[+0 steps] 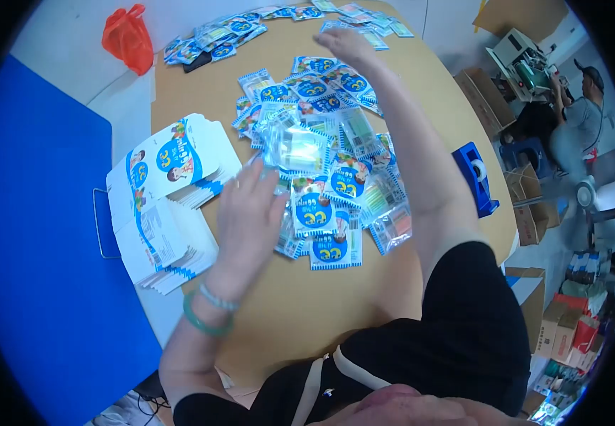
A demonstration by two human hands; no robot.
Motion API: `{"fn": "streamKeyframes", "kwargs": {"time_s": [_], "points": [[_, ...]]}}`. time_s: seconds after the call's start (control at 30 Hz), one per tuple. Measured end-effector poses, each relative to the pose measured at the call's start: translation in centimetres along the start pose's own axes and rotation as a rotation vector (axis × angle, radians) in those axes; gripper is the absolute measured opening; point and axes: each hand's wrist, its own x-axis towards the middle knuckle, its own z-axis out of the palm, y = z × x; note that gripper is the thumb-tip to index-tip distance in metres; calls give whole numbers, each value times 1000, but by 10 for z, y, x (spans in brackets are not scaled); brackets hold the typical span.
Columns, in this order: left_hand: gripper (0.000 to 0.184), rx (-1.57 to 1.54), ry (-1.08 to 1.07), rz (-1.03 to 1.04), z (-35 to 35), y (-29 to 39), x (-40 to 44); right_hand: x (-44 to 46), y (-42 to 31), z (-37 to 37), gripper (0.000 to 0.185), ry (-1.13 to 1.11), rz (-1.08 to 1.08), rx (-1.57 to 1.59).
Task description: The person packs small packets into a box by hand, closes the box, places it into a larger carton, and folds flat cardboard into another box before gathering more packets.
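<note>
A heap of small blue-and-white printed plastic packets (pixel 330 175) covers the middle of the table, some turned to their clear side showing coloured strips. My left hand (pixel 254 206) is at the near left of the heap, fingers stretched forward and thumb apart. Its fingertips are at the edge of a shiny clear packet (pixel 297 150); whether they touch it is unclear. Far across the table, my right hand (pixel 346 46) reaches out with its fingers extended, above or beside more packets (pixel 398 28). I see nothing held in it.
Flat printed cartons (pixel 162 167) lie stacked at the left. A blue tape dispenser (pixel 475 179) stands at the right edge. More packets (pixel 215 35) lie at the back left, near a red plastic bag (pixel 127 39). Another person (pixel 584 113) sits by a machine at the far right.
</note>
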Motion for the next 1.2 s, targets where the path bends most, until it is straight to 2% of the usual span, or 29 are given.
{"fn": "streamKeyframes", "kwargs": {"time_s": [0.03, 0.1, 0.13, 0.23, 0.27, 0.37, 0.4, 0.47, 0.53, 0.67, 0.77, 0.83, 0.93, 1.0, 1.03, 1.1, 1.17, 1.2], "points": [[35, 2, -10, 2, 3, 1, -12, 26, 26, 6, 69, -1, 8, 7], [36, -19, 77, 40, 11, 4, -32, 69, 72, 16, 81, 287, 181, -284], [36, -20, 67, 38, 15, 1, -38, 87, 97, 22, 81, 281, 189, -283], [39, -157, 76, -54, 33, -15, -44, 122, 146, 27, 92, 449, 230, -321], [39, -165, 70, -59, 37, -18, -43, 129, 161, 26, 92, 442, 235, -327], [35, -293, 44, -221, 27, -17, -36, 100, 129, -5, 100, 283, 293, -319], [35, -295, 44, -234, 26, -19, -39, 105, 140, -6, 100, 271, 289, -322], [31, -201, 114, -151, 23, -23, -47, 116, 180, -25, 105, 78, -42, -49], [30, -144, 145, -126, 21, -22, -51, 116, 200, -32, 108, -36, -209, 100], [27, 69, 141, -11, 17, -22, -46, 110, 188, -44, 95, -236, -366, 198], [26, 103, 175, 13, 21, -23, -41, 133, 185, -1, 97, -4, 182, -519], [26, 89, 195, 8, 23, -23, -40, 107, 166, 15, 98, -42, 172, -499], [26, 71, 215, 5, 28, -22, -45, 49, 119, 28, 86, -63, 116, -567], [26, -151, 230, -139, 33, -20, -52, 31, 110, 44, 81, -55, 118, -566], [26, -256, 233, -212, 33, -19, -54, 33, 119, 60, 75, -161, -72, -537], [25, -294, 235, -217, 26, -18, -54, 30, 103, 55, 68, -260, -260, -506], [25, -354, 254, -266, 26, -18, -59, 17, 51, 21, 61, -377, 63, -307], [25, -351, 256, -269, 25, -18, -60, 15, 43, 17, 59, -416, 141, -252]]}}
